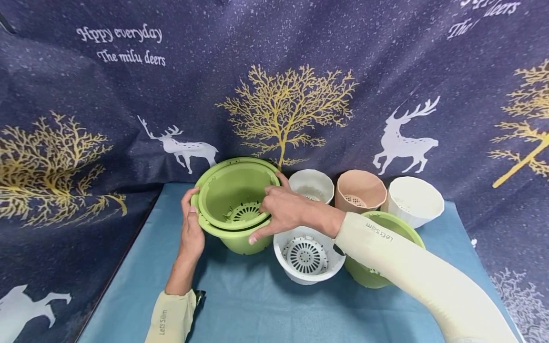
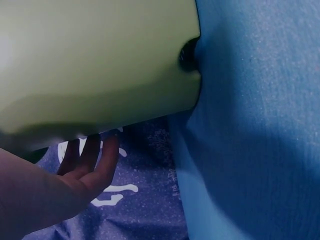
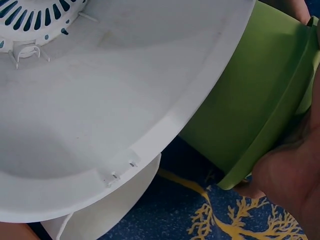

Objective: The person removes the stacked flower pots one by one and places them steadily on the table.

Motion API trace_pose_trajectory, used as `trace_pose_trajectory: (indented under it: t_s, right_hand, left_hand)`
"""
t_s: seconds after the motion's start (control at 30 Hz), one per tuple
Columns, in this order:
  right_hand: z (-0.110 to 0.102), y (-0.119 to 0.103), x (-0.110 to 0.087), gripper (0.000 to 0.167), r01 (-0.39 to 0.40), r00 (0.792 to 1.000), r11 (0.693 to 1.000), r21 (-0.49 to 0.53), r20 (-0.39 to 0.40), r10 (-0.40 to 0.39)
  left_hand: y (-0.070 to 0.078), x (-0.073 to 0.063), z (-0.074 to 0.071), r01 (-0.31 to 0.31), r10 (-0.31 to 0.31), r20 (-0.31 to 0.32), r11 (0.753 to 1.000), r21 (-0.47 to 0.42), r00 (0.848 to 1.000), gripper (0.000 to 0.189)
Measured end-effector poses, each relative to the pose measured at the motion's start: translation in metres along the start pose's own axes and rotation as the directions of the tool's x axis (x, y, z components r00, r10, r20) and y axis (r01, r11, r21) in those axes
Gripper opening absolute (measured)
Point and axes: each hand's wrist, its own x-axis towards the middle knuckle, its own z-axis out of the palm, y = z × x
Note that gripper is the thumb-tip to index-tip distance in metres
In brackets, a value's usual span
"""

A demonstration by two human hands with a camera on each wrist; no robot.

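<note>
Two green plastic flowerpots are nested on the left of the table. The inner green pot [image 1: 227, 190] has a slotted bottom and sits slightly tilted inside the outer green pot [image 1: 240, 244]. My left hand [image 1: 191, 231] holds the rim on the left side. On the right side, my right hand [image 1: 283, 208] grips the rim, thumb at the front and fingers reaching to the back edge. The left wrist view has the smooth wall of the outer pot with a notch near its base, and my curled fingers [image 2: 107, 162] beside it.
A white pot [image 1: 283, 255] with a slotted bottom stands right of the nested pair. Another green pot [image 1: 364, 276] is partly hidden by my right sleeve. Behind them stand a pale faceted pot [image 1: 310, 178], a terracotta-coloured pot [image 1: 360, 188] and a white faceted pot [image 1: 420, 205], near the patterned curtain.
</note>
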Motion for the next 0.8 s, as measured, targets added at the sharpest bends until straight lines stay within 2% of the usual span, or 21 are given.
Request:
trace_pose_trajectory:
  t_s: [0.47,0.8]
  right_hand:
    - [-0.0008,-0.0005,-0.0013,0.058,-0.005,0.999,1.000,0.003,-0.035,0.005]
    - [-0.0006,-0.0039,-0.0038,0.058,0.020,0.994,0.999,-0.026,-0.107,-0.023]
  left_hand:
    - [0.0032,0.0001,-0.0015,0.047,-0.047,-0.012,0.997,0.067,0.999,0.050]
    - [0.0046,-0.0009,0.0000,0.033,-0.034,-0.012,0.999,-0.007,0.999,0.050]
